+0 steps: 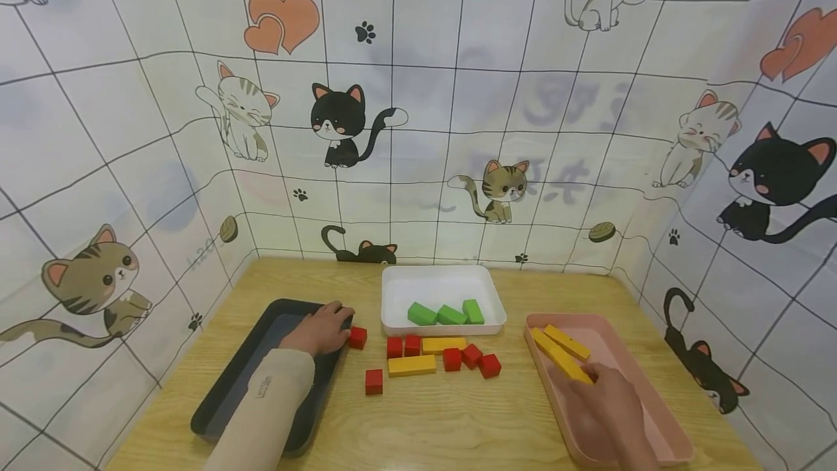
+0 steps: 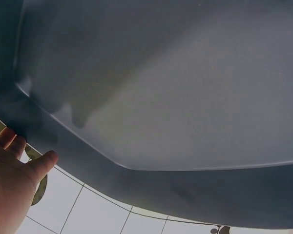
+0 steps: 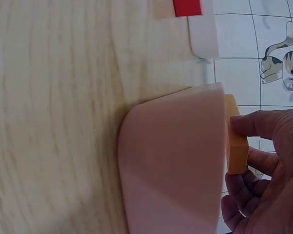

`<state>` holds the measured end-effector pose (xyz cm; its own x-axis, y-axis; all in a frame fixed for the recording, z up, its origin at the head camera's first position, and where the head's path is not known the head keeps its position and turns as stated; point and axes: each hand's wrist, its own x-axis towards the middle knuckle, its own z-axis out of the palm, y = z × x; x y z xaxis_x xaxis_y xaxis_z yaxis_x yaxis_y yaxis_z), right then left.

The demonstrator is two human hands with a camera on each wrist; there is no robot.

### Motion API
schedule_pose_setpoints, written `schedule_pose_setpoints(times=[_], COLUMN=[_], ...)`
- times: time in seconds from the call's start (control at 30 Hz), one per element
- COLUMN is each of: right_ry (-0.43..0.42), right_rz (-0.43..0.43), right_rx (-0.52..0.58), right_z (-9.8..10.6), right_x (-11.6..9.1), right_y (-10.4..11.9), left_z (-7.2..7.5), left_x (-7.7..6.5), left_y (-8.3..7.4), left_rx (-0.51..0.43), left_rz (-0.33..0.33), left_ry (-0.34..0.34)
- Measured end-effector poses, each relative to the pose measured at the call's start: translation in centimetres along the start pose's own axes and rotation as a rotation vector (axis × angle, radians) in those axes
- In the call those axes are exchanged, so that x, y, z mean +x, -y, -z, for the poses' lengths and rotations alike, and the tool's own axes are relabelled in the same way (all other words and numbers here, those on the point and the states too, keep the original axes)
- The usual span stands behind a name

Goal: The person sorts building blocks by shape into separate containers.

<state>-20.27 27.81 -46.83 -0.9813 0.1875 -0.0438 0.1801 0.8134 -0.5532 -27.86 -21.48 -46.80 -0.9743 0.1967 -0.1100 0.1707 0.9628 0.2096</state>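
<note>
My right hand pinches a yellow block between thumb and fingers at the pink tray. Beside that block, a second yellow block lies in the tray. The right wrist view shows the held block just past the tray's wall. Across the table, my left hand is over the right rim of the dark grey tray, its fingers near a red cube. From the left wrist, this hand shows fairly straight fingers and no object in them.
A white tray at the back contains three green blocks. In front of it are several red cubes and two yellow blocks on the wooden table. Cat-patterned walls enclose the back and sides.
</note>
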Motion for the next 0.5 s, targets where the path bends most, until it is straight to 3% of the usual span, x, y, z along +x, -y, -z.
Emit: schedule_pose_setpoints(times=[0.2, 0.4, 0.5], right_ry=[0.032, 0.053, 0.059], right_rz=[-0.082, -0.018, -0.026], right_rx=[0.012, -0.014, -0.013], right_z=[-0.84, -0.98, -1.06], right_x=[0.18, 0.54, 0.63], right_y=[-0.31, -0.58, -0.51], left_z=[-0.03, -0.17, -0.17], left_x=[0.07, 0.19, 0.15], left_y=[0.05, 0.14, 0.14], left_rx=[0.008, 0.008, 0.007], left_rz=[-0.005, -0.006, -0.005], left_ry=[-0.004, -0.005, -0.004])
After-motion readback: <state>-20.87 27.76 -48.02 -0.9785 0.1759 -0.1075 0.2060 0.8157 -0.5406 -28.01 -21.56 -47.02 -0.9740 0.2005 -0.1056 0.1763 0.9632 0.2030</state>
